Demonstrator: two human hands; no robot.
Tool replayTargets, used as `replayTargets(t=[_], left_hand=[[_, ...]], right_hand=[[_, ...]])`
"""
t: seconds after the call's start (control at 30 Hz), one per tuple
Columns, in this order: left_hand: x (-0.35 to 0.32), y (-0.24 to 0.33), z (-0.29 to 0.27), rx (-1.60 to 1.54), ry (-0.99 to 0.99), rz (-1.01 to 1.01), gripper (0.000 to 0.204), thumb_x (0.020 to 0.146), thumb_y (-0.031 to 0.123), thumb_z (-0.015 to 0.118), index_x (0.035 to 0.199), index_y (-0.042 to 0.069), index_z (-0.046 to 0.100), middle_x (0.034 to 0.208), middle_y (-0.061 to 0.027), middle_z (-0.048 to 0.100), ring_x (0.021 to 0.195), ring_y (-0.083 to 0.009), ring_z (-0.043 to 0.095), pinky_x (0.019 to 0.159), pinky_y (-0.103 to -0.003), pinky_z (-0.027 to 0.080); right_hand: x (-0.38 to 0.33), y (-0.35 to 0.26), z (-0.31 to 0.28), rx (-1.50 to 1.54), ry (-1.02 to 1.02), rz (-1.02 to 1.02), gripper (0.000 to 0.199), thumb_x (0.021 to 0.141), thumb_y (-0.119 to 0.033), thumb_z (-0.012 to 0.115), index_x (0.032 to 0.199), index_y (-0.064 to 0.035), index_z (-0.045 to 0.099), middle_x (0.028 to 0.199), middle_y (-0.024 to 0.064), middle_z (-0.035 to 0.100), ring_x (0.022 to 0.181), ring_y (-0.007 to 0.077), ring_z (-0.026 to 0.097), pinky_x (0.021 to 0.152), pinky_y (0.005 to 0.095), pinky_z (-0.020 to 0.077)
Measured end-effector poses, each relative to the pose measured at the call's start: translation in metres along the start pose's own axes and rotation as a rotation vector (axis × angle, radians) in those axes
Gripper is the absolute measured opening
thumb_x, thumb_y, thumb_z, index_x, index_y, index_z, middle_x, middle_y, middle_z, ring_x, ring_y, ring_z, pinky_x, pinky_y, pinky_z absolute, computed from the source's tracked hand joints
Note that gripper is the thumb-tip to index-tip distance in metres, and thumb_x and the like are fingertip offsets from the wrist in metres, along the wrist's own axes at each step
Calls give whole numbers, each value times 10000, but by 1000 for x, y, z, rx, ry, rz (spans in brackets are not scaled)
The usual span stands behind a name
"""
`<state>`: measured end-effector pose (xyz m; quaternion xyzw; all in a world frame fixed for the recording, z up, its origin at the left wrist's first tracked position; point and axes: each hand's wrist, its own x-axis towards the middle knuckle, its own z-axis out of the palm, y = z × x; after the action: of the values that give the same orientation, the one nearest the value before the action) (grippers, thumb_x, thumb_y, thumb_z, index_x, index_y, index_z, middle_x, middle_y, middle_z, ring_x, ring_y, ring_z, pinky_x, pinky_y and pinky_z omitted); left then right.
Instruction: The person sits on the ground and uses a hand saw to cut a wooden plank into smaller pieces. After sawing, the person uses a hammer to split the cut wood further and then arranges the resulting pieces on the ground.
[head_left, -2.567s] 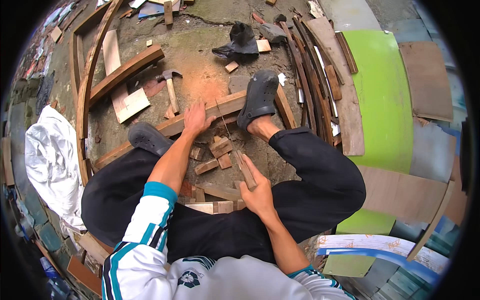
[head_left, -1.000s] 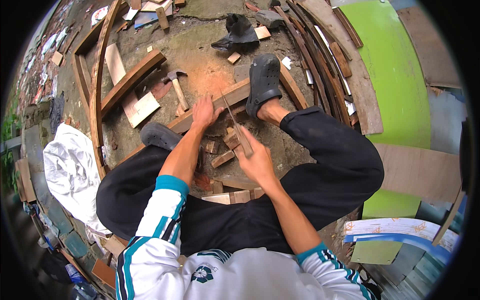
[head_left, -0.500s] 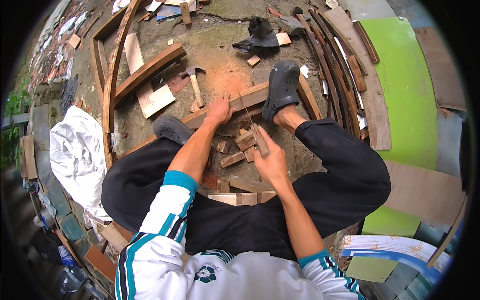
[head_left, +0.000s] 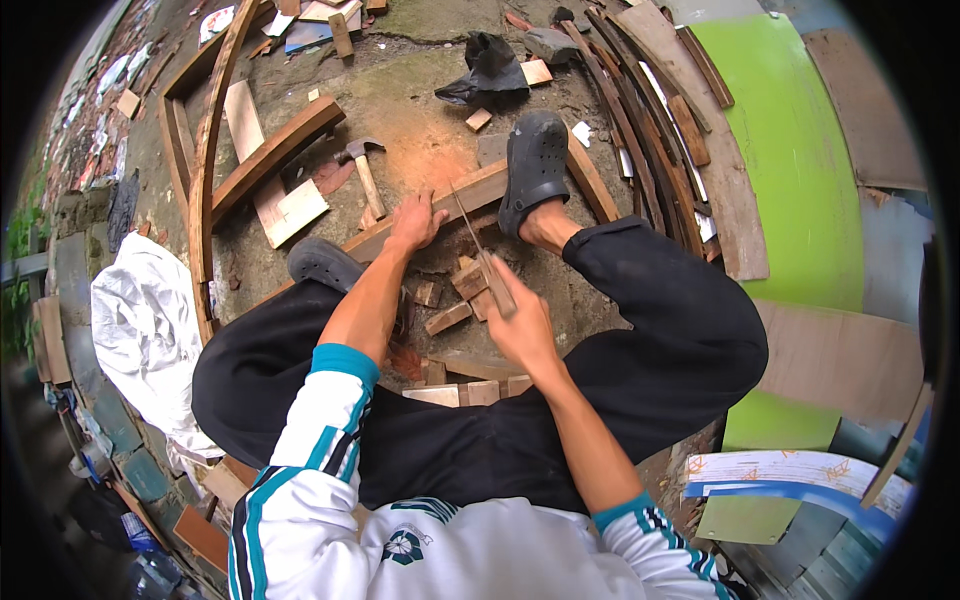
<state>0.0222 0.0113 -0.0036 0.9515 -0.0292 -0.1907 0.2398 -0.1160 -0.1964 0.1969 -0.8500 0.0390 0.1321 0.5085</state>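
Observation:
My right hand (head_left: pixel 524 328) is closed round the wooden handle (head_left: pixel 501 287) of a handsaw, whose thin blade (head_left: pixel 469 222) slants away from me across a long wooden beam (head_left: pixel 376 240). On the beam just left of the blade, my left hand (head_left: pixel 417 220) presses down and grips it, with fingers over the top. My right foot, in a dark clog (head_left: pixel 535 160), rests on the beam's right part. The other clog (head_left: pixel 323 263) is against its left part. Short wood offcuts (head_left: pixel 468 280) lie on the ground below the saw.
A claw hammer (head_left: pixel 367 185) lies beyond the beam, near orange sawdust (head_left: pixel 430 150). Long timber strips (head_left: pixel 650 130) and a green panel (head_left: pixel 800 160) are at right. A wooden frame (head_left: pixel 203 170) and a white sack (head_left: pixel 145 345) stand left. A black plastic bag (head_left: pixel 487 70) lies ahead.
The whole view has shifted slightly, so the scene sits further left. My right hand has drawn the saw a little toward me; my left hand stays on the beam.

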Motion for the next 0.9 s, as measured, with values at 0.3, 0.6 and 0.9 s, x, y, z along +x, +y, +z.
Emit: replayTargets(t=[0.3,0.6,0.9], left_hand=[[3,-10,1,7,28,21,578,960,396,633,1393,39,496,1254,-239,604,1208,-404,544,1019,-512,420],[-8,1,16,-74,173,43,635,979,354,588,1480,7,410,1441,-216,511,1353,-380,443,1127,-484,319],[-15,60,24,178,335,157,856,965,356,585,1568,-69,152,1657,-256,108,1543,-401,99,1251,-485,121]], right_hand=[[-12,4,0,26,-24,47,687,823,-39,604,1491,-137,477,1168,283,671,1097,463,631,913,447,527],[-121,-42,-87,16,45,69,656,820,43,565,1468,-25,493,1073,224,732,836,164,733,760,271,535],[-118,-30,-107,16,157,-22,612,837,30,573,1445,10,511,1077,153,746,768,75,645,715,228,506]])
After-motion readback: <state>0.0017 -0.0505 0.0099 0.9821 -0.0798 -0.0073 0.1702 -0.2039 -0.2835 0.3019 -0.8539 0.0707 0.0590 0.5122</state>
